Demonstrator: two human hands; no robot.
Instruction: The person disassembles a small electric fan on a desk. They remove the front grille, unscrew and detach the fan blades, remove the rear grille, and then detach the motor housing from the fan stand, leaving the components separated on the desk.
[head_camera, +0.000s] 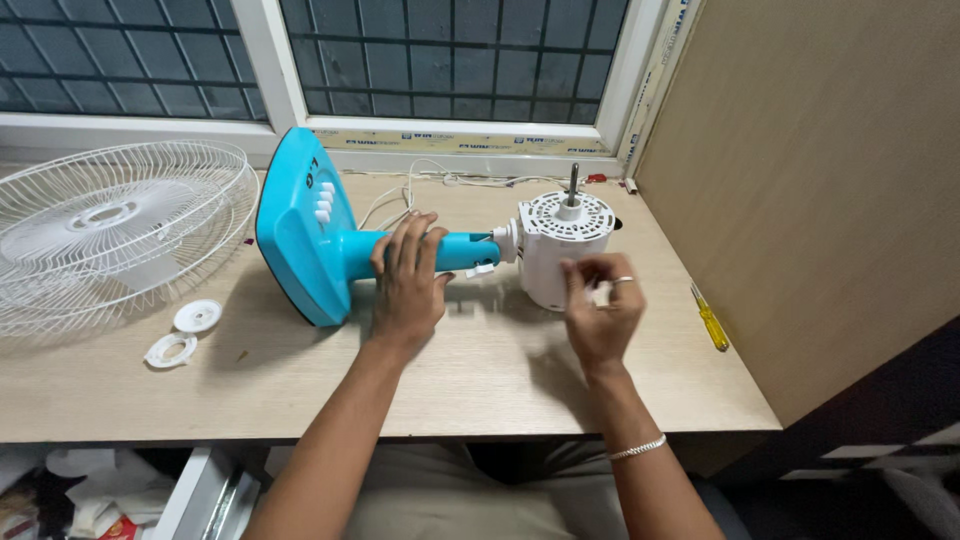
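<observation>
On a pale wooden tabletop (480, 370) beneath a barred window (450, 50), a blue table fan body (330, 235) lies on its side, long axis left-right, base leftward, white motor (560, 245) rightward, the left hand (408, 280) wrapping closed fingers over its neck and the right hand (600, 310) pinching the motor's casing.

Lighting: even, bright indoor light from above; window (450, 55) dark, giving none. Shadows: soft, short, cast on the tabletop (480, 380) beneath both hands and the blue fan stand (330, 240). Glare: none. Focus: sharp centrally; right hand (600, 315) slightly motion-blurred. Distortion: mild wide-angle bending at the edges.
</observation>
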